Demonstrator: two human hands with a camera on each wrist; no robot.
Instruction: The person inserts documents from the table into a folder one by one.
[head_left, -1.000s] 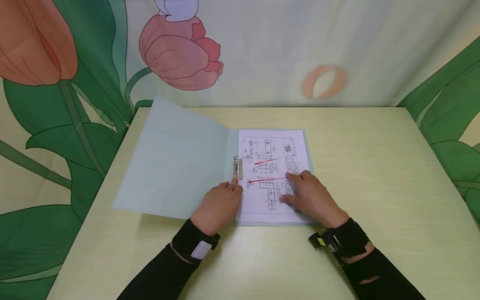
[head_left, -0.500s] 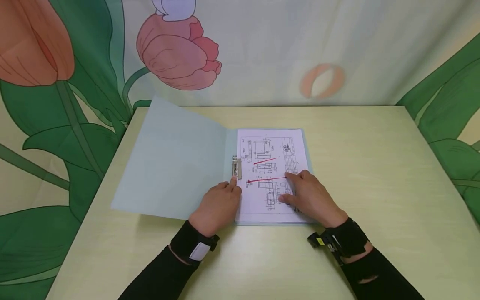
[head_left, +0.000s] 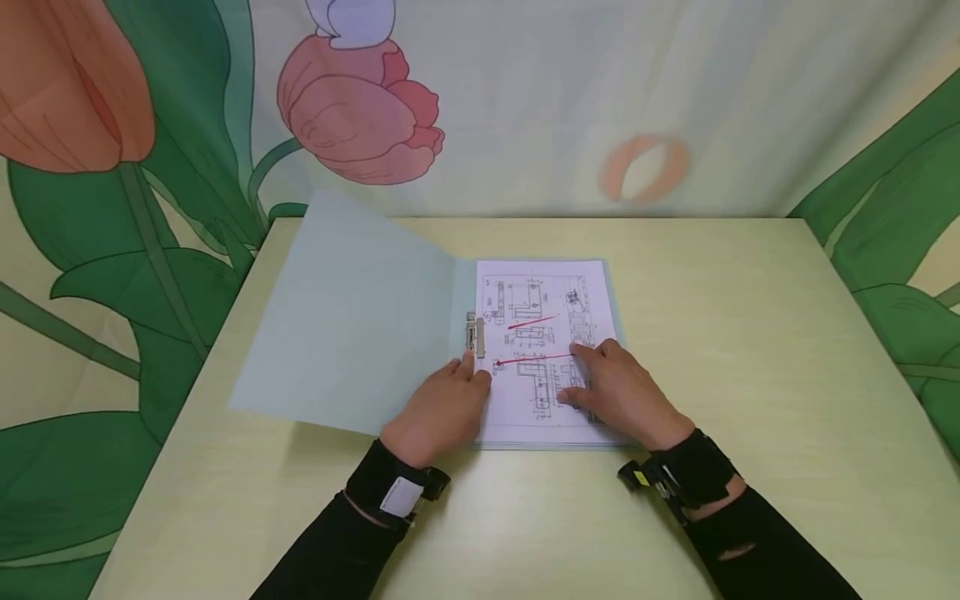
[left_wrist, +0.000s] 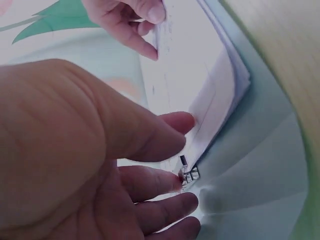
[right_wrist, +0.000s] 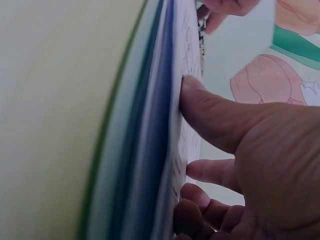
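A light-blue file folder (head_left: pixel 352 317) lies open on the table, its cover spread to the left and partly raised. Papers (head_left: pixel 540 292) with line drawings and two red lines fill its right side. A metal lever clip (head_left: pixel 473 329) sits along the spine. My left hand (head_left: pixel 438 408) touches the clip's lower end with a fingertip, its thumb over the papers' left edge. In the left wrist view its fingers reach loosely around the clip (left_wrist: pixel 190 175). My right hand (head_left: pixel 626 396) rests on the papers' lower right part, thumb and forefinger apart, pressing the top sheet.
The pale wooden table (head_left: pixel 735 333) extends around the folder. Behind it hangs a curtain (head_left: pixel 540 100) printed with flowers and leaves. Black straps with small cameras circle both wrists.
My left thumb has shifted slightly right, further over the papers' edge, and the left wrist has turned a little. The right hand stays in place on the papers.
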